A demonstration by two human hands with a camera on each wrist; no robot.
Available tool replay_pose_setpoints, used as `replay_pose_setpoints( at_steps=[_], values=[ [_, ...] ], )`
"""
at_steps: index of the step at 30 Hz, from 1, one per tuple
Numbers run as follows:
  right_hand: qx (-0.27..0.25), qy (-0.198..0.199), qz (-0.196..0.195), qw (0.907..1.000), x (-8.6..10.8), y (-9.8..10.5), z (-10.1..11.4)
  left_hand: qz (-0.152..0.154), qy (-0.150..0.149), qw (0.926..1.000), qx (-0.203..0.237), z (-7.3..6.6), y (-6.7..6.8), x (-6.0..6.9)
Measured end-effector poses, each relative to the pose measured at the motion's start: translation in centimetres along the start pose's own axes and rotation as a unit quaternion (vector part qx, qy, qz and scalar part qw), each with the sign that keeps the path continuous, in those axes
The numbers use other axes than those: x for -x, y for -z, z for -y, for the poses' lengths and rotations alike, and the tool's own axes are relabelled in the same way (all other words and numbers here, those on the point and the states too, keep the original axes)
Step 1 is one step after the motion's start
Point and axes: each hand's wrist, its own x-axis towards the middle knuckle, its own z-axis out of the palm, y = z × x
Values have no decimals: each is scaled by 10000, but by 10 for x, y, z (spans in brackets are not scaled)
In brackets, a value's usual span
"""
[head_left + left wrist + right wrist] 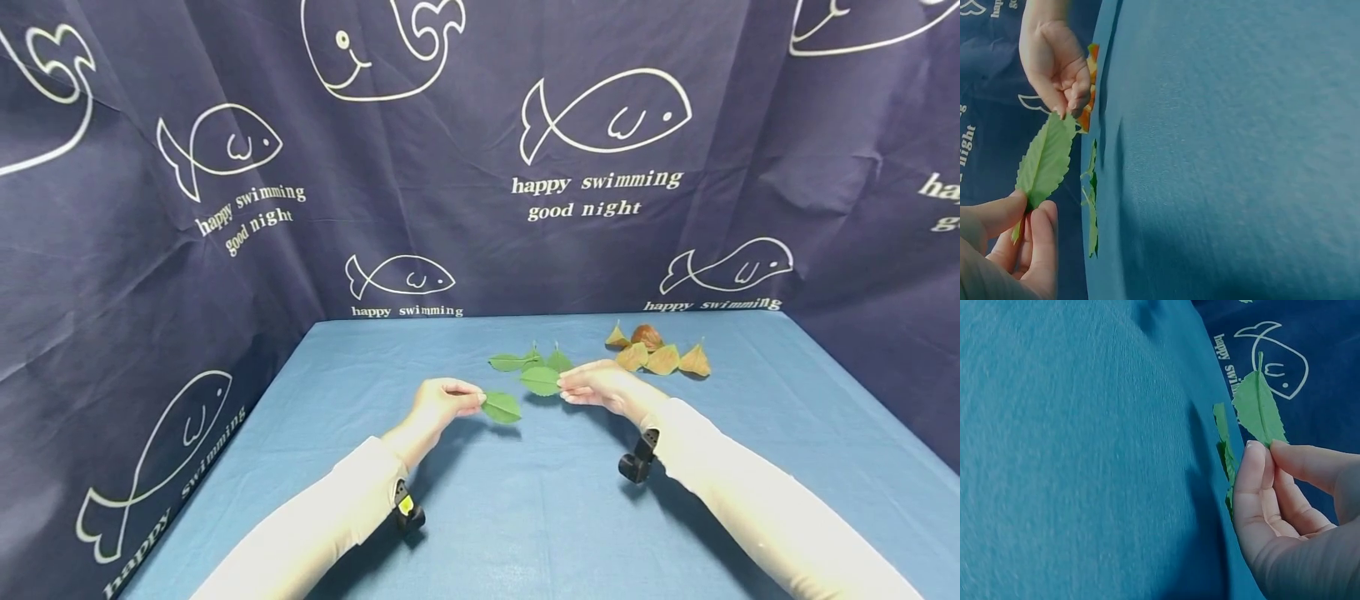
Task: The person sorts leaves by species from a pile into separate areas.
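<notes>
My left hand (446,403) pinches one end of a green leaf (502,407) between thumb and fingers, above the blue cloth. The left wrist view shows that leaf (1046,159) with its toothed edge. To the right, my right hand (600,386) holds a second green leaf (540,381) by its tip; in the right wrist view its stalk points up from this leaf (1259,407). The two held leaves are close together but apart. Just behind them several green leaves (506,362) lie on the cloth, partly hidden by the leaf in my right hand.
Beyond my right hand, several yellow-brown leaves (663,360) lie in a group with a round reddish-brown thing (647,337) behind them. A blue cloth (360,358) covers the table. Dark blue curtains (480,192) with white fish drawings hang at the back and sides.
</notes>
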Motion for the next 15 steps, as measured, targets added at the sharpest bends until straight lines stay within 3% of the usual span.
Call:
replay_pose_setpoints(
  at_steps=[8,15],
  values=[
    [65,-133,-168,9997,-4,7,-2,-155,188,9988,418,-1,-5,-14],
    [6,-199,-254,9995,-7,11,-2,-347,340,9976,492,-5,-11,-29]
  ],
)
